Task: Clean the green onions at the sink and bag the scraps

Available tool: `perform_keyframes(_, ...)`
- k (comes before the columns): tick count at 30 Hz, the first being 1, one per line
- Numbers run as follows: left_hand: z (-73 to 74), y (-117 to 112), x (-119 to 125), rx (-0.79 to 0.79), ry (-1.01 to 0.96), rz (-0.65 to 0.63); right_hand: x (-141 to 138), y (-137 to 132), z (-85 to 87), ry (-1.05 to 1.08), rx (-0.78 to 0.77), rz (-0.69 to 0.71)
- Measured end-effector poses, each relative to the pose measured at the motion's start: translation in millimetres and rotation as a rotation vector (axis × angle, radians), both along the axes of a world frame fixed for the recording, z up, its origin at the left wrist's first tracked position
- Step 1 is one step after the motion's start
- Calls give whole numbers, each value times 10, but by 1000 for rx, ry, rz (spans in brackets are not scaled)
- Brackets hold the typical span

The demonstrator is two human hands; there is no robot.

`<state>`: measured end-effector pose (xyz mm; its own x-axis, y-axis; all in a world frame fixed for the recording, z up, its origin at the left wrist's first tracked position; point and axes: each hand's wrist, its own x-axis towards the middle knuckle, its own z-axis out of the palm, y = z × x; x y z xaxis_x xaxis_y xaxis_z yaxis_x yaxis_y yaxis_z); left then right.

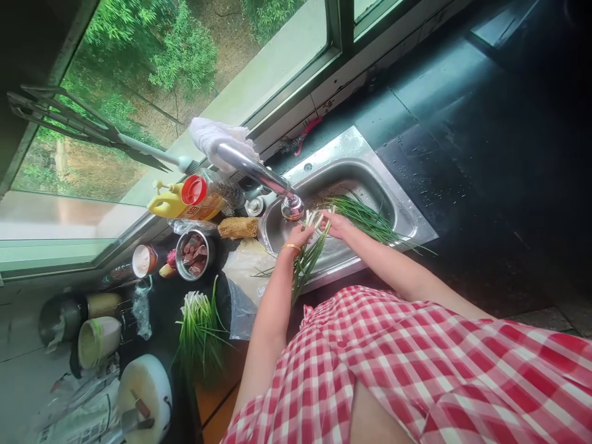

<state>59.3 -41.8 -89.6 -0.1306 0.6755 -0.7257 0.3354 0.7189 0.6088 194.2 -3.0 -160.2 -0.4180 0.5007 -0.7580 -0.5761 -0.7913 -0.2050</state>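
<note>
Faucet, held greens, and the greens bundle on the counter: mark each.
faucet (292, 208), head view, on its round outlet end.
held greens (309, 256), head view, on the green mid-stalks.
greens bundle (200, 327), head view, on its middle stalks.

Wore red-and-white checks on the garment (416, 370), near, and a gold bangle (291, 247). Showed green scallions (311, 256), white at the root ends, over a silver sink (345, 145). Had a yellow bottle (185, 200) with red cap far left, a white cloth (217, 137) beside it, a black counter (485, 135) on the right.
</note>
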Motion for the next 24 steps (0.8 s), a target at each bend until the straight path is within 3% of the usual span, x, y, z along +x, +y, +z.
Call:
perform_keyframes(4,24,-42,19,-6,19,-59,26,27,-28,-25,-6,-1)
perform_keyframes(10,-77,-9,2,49,1,33,-4,6,16,40,-37,-4)
perform_keyframes(14,-205,-34,42,129,87,-139,-93,-31,137,124,32,-2)
perform_keyframes(16,-225,-45,59,114,137,-130,-85,-35,165,75,104,49)
perform_keyframes(21,-131,-21,34,8,18,77,47,-82,112,-90,249,240)
perform_keyframes(24,-46,-16,48,-33,-70,12,47,-112,74,-40,316,243)
